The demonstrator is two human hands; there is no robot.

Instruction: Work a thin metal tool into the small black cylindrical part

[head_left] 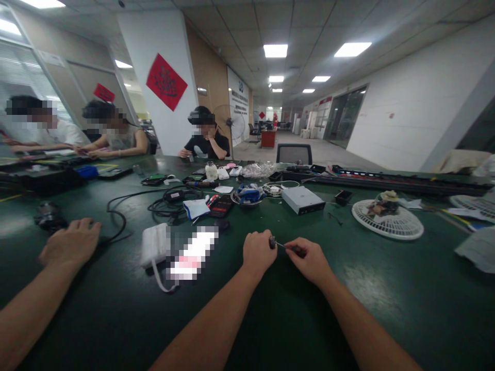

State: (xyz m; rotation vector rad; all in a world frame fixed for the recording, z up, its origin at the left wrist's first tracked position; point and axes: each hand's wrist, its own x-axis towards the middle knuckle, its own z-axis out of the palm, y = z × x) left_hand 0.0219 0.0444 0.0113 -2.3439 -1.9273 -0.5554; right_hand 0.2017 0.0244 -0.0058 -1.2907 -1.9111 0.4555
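Pinching a small black part [273, 242] in the left hand [260, 253] while the right hand [310, 263] holds a small screwdriver [297, 251], both hands work above the near half of the green counter [359, 314]. The left fingers curl shut around the part. The right fingers close on the dark handle, and its thin metal shaft spans the short gap to the part; whether the tip is seated cannot be told at this size. Both bare forearms rise from the bottom edge and converge, bringing the wrists close together. Such a two-handed pinch, with the shaft kept in line with the part, favours fine control. A white pouch [154, 245] with a loose strap lies just left of the hands, beside a pixelated, unreadable item [192, 252]. Farther toward the counter's far edge are black cables [166, 203], a silver electronics box [302, 200] and a round white fan guard [387, 219] near the right side. A co-worker's hand [70, 242] rests apart on the counter's left side. Seated people [204, 139] work along the far edge, beyond a long black strip [402, 183].
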